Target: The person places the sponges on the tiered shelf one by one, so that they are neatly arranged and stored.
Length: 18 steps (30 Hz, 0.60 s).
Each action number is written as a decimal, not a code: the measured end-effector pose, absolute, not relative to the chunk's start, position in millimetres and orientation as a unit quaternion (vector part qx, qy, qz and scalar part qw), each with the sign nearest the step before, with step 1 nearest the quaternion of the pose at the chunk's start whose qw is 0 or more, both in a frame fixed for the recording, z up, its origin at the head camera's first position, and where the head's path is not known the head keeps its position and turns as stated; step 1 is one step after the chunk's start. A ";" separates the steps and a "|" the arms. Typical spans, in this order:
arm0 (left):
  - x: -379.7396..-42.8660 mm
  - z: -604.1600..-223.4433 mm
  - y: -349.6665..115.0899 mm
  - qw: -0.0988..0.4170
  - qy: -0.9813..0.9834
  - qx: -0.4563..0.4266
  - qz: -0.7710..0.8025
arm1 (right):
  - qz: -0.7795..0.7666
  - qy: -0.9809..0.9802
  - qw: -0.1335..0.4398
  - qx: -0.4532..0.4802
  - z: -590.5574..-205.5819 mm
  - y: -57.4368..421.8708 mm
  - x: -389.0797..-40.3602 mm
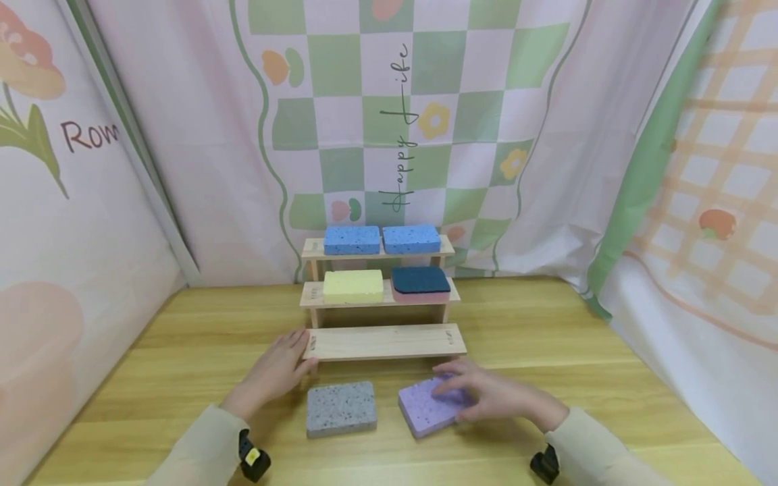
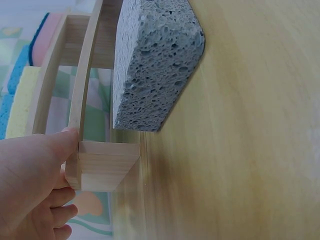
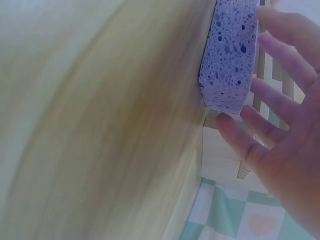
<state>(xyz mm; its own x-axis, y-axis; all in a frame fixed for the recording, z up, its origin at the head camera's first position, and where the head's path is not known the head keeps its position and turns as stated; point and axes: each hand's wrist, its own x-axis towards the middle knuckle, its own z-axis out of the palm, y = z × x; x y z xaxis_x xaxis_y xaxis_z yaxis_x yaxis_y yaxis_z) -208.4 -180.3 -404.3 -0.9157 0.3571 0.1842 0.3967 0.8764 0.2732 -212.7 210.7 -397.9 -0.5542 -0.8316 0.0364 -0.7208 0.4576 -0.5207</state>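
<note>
With thumb and curled fingers, my left hand grips the left end of the lowest shelf of a three-tier wooden rack; the left wrist view shows the thumb on the board's edge. My right hand is at a purple sponge lying on the table, its fingers spread loosely over and beside it. Whether the fingertips touch the sponge I cannot tell. A grey sponge lies in front of the rack, to the left of the purple one.
Two blue sponges sit on the top shelf. The middle shelf bears a yellow sponge and a pink sponge with a dark scouring side. Patterned curtains enclose the wooden table at the back and sides.
</note>
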 end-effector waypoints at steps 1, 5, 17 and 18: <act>-208.3 -404.1 -180.2 0.064 -0.967 -0.195 -0.154 | -0.247 0.847 0.112 -0.458 -398.2 210.6 -212.6; -208.0 -404.2 -180.2 0.063 -0.966 -0.195 -0.157 | -0.249 0.850 0.115 -0.451 -398.1 210.0 -211.9; -209.4 -407.0 -182.1 0.070 -0.965 -0.203 -0.150 | -0.251 0.850 0.126 -0.447 -396.0 209.2 -211.4; -209.3 -406.8 -182.0 0.070 -0.965 -0.202 -0.150 | -0.250 0.850 0.128 -0.445 -395.8 209.2 -211.4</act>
<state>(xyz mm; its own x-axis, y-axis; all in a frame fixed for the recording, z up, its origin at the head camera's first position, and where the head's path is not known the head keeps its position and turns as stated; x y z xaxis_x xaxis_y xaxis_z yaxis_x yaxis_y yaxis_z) -209.3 -182.0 -406.8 -0.9084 0.3694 0.1957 0.4115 0.8729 0.2623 -211.4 209.2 -395.8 -0.5719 -0.8203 0.0056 -0.6924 0.4791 -0.5395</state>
